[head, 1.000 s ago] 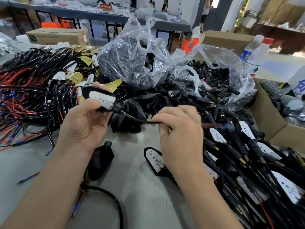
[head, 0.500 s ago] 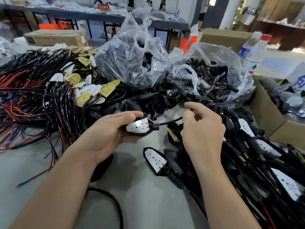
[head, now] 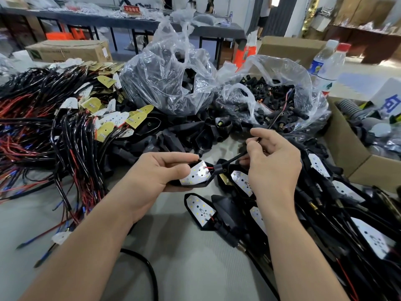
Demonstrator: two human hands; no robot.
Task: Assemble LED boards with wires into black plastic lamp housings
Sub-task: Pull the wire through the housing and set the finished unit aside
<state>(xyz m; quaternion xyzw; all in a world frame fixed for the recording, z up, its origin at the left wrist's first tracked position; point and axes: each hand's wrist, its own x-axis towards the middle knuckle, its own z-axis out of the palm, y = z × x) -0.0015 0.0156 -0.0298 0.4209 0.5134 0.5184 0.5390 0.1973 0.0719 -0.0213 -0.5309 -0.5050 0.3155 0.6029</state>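
Over table [head: 173,268]: left hand [head: 156,170] grips housing [head: 218,168], stem rightward.

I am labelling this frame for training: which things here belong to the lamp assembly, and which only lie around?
In the job: left hand holding the housing with LED board; right hand pinching its wire; wired boards pile; bag of housings.
Lying about: water bottles; cardboard box at back left; far table.

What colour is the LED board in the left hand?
The LED board is white, with pale yellow dots; head view.
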